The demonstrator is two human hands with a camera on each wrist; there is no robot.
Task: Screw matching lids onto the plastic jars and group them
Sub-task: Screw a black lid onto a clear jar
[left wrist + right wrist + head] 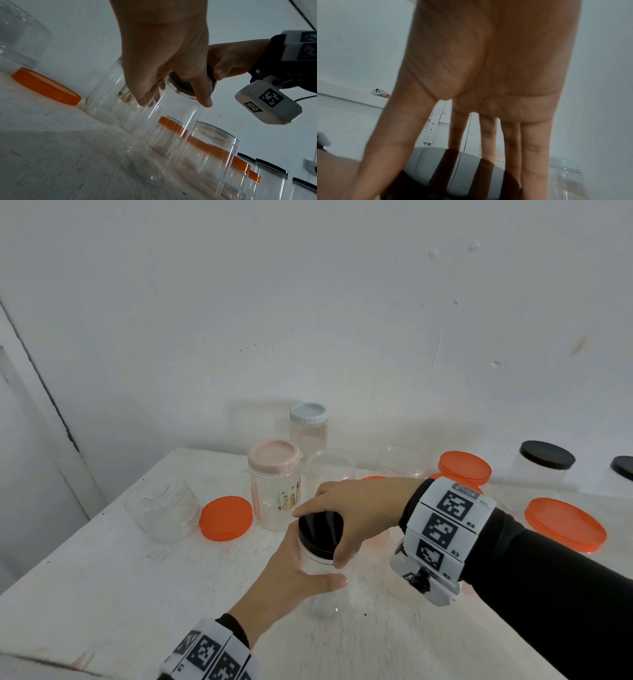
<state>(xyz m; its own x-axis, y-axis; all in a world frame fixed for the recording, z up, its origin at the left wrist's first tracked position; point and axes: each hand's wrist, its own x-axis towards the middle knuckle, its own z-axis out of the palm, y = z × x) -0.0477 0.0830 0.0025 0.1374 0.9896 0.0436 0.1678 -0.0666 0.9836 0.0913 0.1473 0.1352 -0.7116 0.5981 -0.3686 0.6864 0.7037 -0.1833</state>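
Observation:
A clear plastic jar (322, 580) stands on the white table (137, 594) at the centre, with a black lid (315, 542) on its mouth. My left hand (301, 570) grips the jar's body from the near left, thumb across the front. My right hand (325, 529) comes from the right and holds the lid from above, fingers and thumb curled over its rim. The left wrist view shows the left hand (173, 104) round the jar (163, 135) just under the lid (185, 85). In the right wrist view the right hand (450, 175) has its fingers spread over the lid (471, 182).
Behind stand a pink-lidded jar (274, 484), a pale-blue-lidded jar (308, 426) and two open jars (330, 470). An open jar (164, 508) and an orange lid (226, 518) lie left. Orange lids (565, 523) and black-lidded jars (544, 463) sit at the right.

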